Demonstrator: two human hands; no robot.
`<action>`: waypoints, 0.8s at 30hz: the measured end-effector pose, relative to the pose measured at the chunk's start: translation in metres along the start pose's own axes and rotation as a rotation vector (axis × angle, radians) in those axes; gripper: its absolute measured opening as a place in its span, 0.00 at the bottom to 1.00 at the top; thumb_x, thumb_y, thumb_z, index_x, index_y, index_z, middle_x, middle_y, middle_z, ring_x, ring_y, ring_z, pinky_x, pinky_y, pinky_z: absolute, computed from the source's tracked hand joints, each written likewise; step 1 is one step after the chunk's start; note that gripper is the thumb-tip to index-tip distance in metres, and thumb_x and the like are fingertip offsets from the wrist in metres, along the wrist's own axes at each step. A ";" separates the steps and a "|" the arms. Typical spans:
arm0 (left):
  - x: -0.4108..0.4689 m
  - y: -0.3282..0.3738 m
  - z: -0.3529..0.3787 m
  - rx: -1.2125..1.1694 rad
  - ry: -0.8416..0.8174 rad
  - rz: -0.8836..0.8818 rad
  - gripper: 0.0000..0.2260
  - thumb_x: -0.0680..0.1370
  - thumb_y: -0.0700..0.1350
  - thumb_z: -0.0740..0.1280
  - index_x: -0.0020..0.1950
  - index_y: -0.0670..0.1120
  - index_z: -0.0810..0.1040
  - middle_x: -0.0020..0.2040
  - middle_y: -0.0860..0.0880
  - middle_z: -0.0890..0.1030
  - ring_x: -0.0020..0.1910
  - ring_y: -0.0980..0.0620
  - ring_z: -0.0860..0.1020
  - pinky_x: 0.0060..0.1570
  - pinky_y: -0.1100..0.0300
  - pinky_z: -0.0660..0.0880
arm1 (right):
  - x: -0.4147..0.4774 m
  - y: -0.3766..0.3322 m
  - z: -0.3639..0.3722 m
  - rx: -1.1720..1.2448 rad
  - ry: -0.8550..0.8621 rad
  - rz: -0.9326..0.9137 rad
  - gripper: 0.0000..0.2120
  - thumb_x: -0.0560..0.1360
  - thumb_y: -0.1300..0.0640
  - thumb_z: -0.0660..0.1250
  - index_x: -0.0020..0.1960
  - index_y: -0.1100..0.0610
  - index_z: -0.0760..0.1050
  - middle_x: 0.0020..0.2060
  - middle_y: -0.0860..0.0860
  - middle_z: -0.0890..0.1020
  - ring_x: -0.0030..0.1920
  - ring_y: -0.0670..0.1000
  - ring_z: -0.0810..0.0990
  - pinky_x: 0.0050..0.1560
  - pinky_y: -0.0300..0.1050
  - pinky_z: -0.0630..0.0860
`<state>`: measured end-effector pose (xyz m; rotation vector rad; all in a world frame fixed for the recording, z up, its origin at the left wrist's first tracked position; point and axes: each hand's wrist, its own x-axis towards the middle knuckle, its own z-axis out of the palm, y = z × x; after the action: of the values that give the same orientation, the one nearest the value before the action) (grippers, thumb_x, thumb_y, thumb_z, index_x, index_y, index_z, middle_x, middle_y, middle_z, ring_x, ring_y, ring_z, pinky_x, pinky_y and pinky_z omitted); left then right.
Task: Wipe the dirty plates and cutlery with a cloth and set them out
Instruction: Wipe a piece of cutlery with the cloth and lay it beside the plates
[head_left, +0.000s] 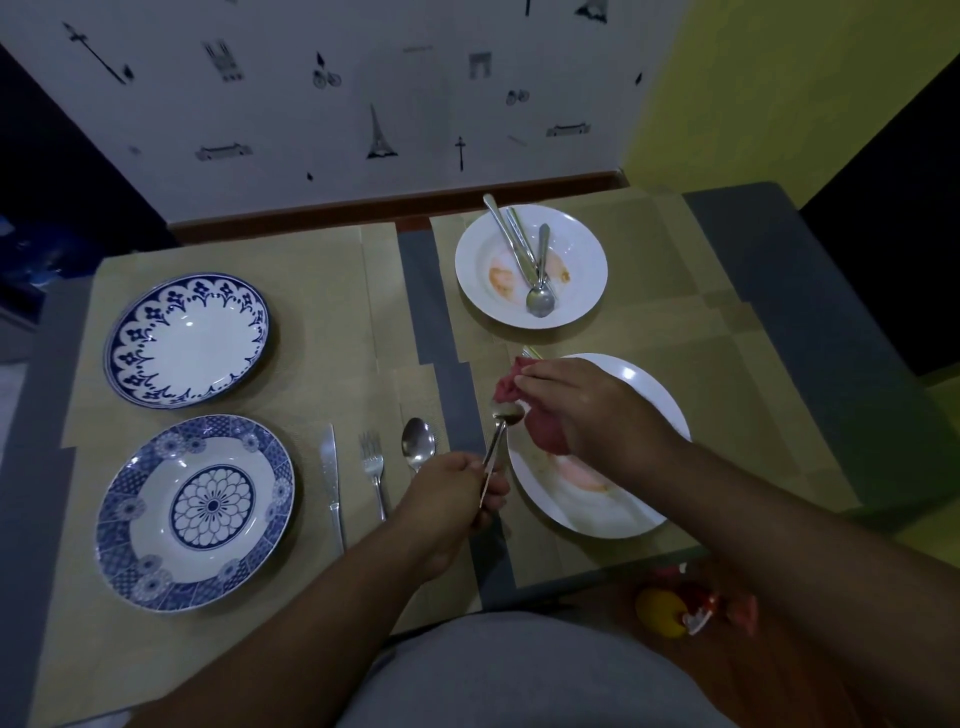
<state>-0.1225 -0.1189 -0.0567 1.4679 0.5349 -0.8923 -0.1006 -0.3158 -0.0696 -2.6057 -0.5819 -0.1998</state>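
Observation:
My left hand (452, 499) grips the handle of a small spoon (506, 415), its bowl raised. My right hand (582, 405) holds a red cloth (540, 431) bunched against that bowl, above a white plate (649, 410) smeared with orange sauce. A fork tip (531, 353) pokes out behind the cloth. Farther back, a second stained white plate (478, 275) carries several pieces of cutlery (535, 270). On the left mat lie a knife (331, 478), a fork (374, 467) and a spoon (417, 441), beside two clean blue-patterned plates (270, 467) (130, 332).
Woven beige mats (322, 291) cover a grey table (779, 291). The wall (363, 104) stands right behind it. A yellow and red object (685, 608) lies on the floor below the table's near right edge.

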 end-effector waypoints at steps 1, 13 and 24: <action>-0.001 0.000 0.000 -0.018 -0.005 0.002 0.12 0.85 0.37 0.55 0.60 0.33 0.76 0.39 0.45 0.78 0.32 0.54 0.73 0.33 0.64 0.68 | 0.000 -0.001 0.000 -0.002 0.002 -0.005 0.23 0.68 0.66 0.76 0.62 0.59 0.79 0.61 0.56 0.81 0.60 0.55 0.79 0.60 0.53 0.77; -0.001 -0.006 -0.006 0.183 0.013 0.258 0.11 0.84 0.37 0.58 0.56 0.44 0.80 0.40 0.48 0.80 0.36 0.56 0.77 0.37 0.64 0.76 | 0.021 0.004 0.013 0.051 -0.043 -0.117 0.16 0.68 0.66 0.71 0.54 0.55 0.82 0.51 0.50 0.84 0.51 0.50 0.80 0.55 0.47 0.74; 0.005 -0.012 0.000 0.432 0.030 0.415 0.14 0.82 0.34 0.60 0.47 0.44 0.83 0.36 0.48 0.80 0.36 0.53 0.77 0.41 0.53 0.79 | 0.018 0.023 0.003 0.029 -0.212 0.051 0.15 0.64 0.58 0.70 0.48 0.46 0.81 0.40 0.43 0.80 0.39 0.47 0.76 0.45 0.47 0.75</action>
<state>-0.1290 -0.1183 -0.0676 1.8973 0.0439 -0.6769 -0.0741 -0.3264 -0.0775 -2.6277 -0.5838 0.1019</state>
